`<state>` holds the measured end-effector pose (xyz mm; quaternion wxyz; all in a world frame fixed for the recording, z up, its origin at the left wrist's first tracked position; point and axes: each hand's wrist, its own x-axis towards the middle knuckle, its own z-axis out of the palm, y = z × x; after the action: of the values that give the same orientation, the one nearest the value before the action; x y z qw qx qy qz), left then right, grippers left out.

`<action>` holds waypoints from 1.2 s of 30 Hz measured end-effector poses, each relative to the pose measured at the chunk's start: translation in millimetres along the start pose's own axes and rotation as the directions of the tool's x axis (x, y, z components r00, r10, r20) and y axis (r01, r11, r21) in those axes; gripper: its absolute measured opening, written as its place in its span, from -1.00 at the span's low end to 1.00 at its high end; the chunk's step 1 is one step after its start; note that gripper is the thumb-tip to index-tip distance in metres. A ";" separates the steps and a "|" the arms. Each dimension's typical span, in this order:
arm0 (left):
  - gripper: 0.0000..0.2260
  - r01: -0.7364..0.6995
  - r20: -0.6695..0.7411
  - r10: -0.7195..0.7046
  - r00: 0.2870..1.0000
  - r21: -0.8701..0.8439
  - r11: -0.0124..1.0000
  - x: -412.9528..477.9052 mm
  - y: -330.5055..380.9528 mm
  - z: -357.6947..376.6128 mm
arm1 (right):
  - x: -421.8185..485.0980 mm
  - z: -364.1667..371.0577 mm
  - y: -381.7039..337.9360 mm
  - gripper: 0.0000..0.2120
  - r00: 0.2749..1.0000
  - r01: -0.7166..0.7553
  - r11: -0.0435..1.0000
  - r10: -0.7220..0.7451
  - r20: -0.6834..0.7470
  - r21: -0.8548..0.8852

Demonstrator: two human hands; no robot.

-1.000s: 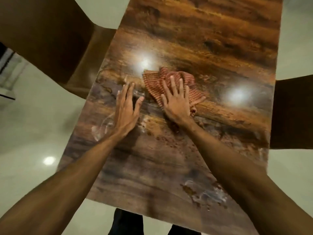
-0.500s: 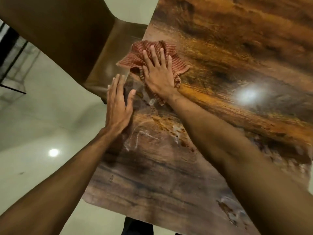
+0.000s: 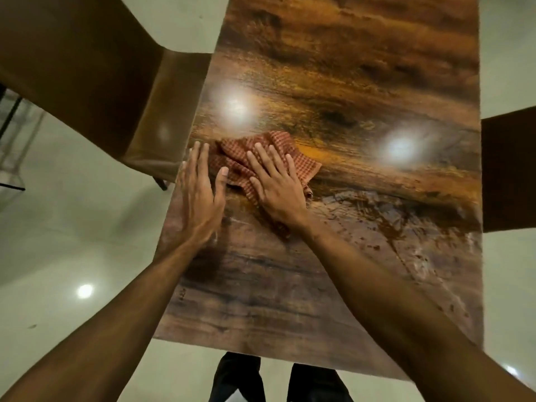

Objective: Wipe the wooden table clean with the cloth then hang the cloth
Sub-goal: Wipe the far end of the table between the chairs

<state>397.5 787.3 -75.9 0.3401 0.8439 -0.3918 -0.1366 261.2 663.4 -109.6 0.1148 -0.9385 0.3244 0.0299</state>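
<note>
A red checked cloth (image 3: 237,153) lies crumpled on the glossy wooden table (image 3: 348,82) near its left edge. My right hand (image 3: 275,182) presses flat on the cloth with fingers spread. My left hand (image 3: 200,195) rests flat on the table at the left edge, its fingertips touching the cloth's left side. Wet smears and brown specks (image 3: 385,216) spread across the table to the right of my right wrist.
A brown chair (image 3: 87,82) stands against the table's left side. Another dark chair (image 3: 510,169) is at the right edge. Pale tiled floor (image 3: 58,242) surrounds the table. My legs (image 3: 237,378) show below the near edge.
My right hand swept the cloth to the table's left edge and has now pulled it slightly back inward. My left hand stayed flat at the left edge. The view shifted.
</note>
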 end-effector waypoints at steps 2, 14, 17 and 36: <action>-0.47 -0.034 0.045 0.035 0.998 -0.024 0.999 -7.1 17.1 13.6 | -14.1 -10.5 45.4 -0.44 0.970 -0.236 0.970 0.238 -0.042 0.062; -0.45 -0.261 0.272 0.255 0.928 -0.015 0.965 -53.8 131.5 114.9 | -135.1 -26.4 189.6 -0.43 0.678 -0.704 0.682 0.729 -0.097 0.199; -0.43 -0.299 0.323 0.285 0.902 -0.006 0.954 -70.2 162.8 138.1 | -154.1 -19.0 172.4 -0.43 0.796 -0.579 0.802 0.595 -0.109 0.149; -0.46 -0.360 0.389 0.320 0.864 0.032 0.932 -121.3 236.9 204.5 | -236.3 -24.5 282.8 -0.42 0.788 -0.573 0.793 0.602 -0.124 0.208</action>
<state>81.6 674.0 -68.5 0.2327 0.7356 -0.5991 -0.2139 -99.4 584.1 -110.3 0.1436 -0.7768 0.6113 -0.0484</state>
